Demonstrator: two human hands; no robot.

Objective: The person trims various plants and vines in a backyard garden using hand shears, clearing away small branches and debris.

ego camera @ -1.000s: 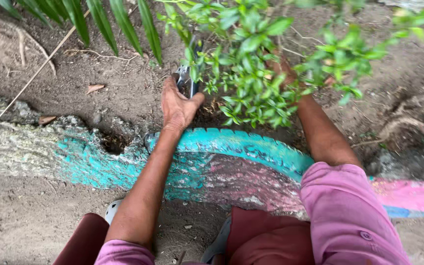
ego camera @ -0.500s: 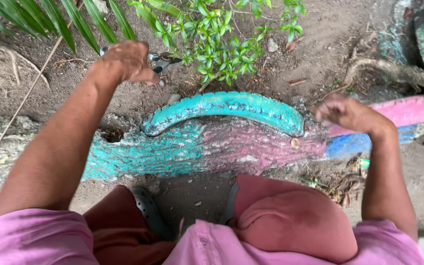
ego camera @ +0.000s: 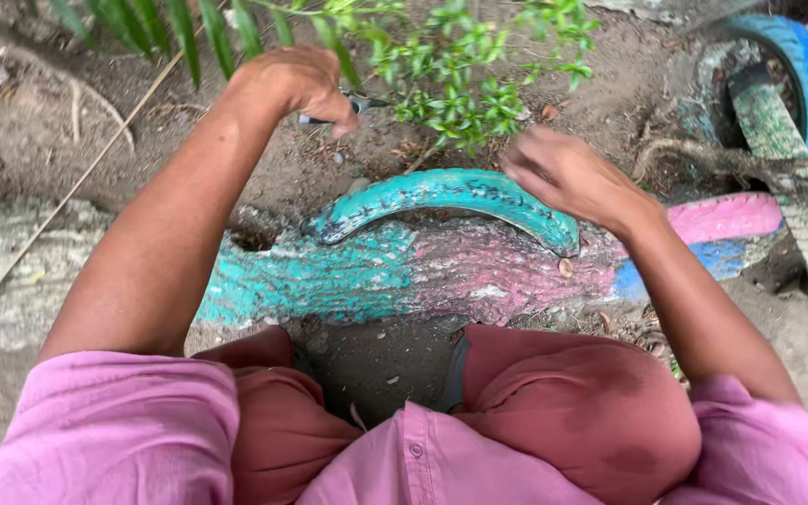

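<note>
Outdoors, left hand (ego camera: 292, 86) gripping shears (ego camera: 353, 108), shrub (ego camera: 460, 103)

Soft even daylight, faint shadows, no glare, slight motion blur

I see my left hand (ego camera: 292, 84) closed around small shears (ego camera: 348, 108), blades pointing at the leafy shrub (ego camera: 460, 84). My right hand (ego camera: 568, 178) hovers loosely curled, holding nothing, just above the turquoise painted tyre rim (ego camera: 441, 192), near the shrub's lower stems.
</note>
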